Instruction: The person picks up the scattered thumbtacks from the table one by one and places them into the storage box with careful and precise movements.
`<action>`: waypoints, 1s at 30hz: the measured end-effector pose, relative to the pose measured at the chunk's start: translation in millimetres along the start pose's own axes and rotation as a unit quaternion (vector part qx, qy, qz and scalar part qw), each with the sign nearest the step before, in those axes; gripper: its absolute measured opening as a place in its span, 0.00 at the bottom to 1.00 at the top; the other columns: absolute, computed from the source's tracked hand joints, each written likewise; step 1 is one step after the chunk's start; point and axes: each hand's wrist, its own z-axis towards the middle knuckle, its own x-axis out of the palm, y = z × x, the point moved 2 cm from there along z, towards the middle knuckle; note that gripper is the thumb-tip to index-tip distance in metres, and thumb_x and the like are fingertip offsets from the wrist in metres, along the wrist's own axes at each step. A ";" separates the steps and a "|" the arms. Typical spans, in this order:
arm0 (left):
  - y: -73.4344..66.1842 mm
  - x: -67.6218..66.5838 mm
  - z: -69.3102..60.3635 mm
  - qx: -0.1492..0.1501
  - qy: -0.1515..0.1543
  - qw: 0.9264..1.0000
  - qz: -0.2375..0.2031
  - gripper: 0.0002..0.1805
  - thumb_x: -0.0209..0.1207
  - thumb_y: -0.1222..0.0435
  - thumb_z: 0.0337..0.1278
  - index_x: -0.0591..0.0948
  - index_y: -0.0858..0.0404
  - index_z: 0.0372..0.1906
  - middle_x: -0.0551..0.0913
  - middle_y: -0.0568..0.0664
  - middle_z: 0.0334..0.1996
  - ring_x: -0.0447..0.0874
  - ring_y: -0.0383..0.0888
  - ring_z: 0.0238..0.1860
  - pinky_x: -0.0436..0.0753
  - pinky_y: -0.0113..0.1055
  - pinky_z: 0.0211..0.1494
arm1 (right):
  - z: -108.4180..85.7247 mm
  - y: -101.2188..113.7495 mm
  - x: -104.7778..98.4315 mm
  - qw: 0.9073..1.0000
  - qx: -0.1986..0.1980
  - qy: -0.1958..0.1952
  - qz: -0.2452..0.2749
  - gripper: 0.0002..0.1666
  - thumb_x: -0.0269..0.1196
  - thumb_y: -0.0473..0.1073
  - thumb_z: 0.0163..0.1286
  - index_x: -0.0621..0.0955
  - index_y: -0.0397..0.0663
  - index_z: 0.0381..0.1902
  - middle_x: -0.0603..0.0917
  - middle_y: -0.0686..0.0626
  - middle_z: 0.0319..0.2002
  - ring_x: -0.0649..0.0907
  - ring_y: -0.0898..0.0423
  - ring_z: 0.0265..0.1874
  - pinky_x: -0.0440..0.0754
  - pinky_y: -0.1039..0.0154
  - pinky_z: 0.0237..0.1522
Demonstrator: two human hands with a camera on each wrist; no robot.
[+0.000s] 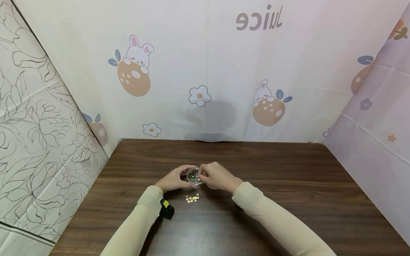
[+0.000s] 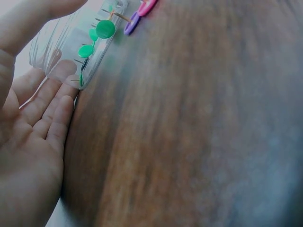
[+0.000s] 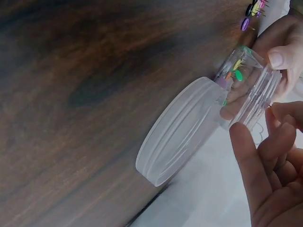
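Left hand (image 1: 174,179) gripping clear round jar (image 3: 248,89), ridged neck (image 3: 259,101), green tacks (image 2: 105,29) inside, right hand (image 1: 220,176) against it, hold unclear

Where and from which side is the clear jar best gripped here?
The clear jar is probably best held around its round outer wall, from the person's left: it stands upright and open, pointed thumbtacks lie inside, and the right hand is at its right side.

There are one jar (image 3: 258,97), one lid (image 3: 177,137) and about ten thumbtacks (image 1: 190,198) outside the jar.
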 end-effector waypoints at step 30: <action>-4.0 -0.4 -2.2 0.007 0.009 1.000 0.007 0.38 0.72 0.68 0.56 0.69 0.63 0.71 0.72 0.56 0.67 0.71 0.55 0.67 0.69 0.52 0.68 | 0.9 6.1 -4.2 1.000 0.008 -0.004 0.006 0.04 0.62 0.42 0.74 0.83 0.51 0.38 0.77 0.59 0.21 0.71 0.65 0.15 0.73 0.66 0.21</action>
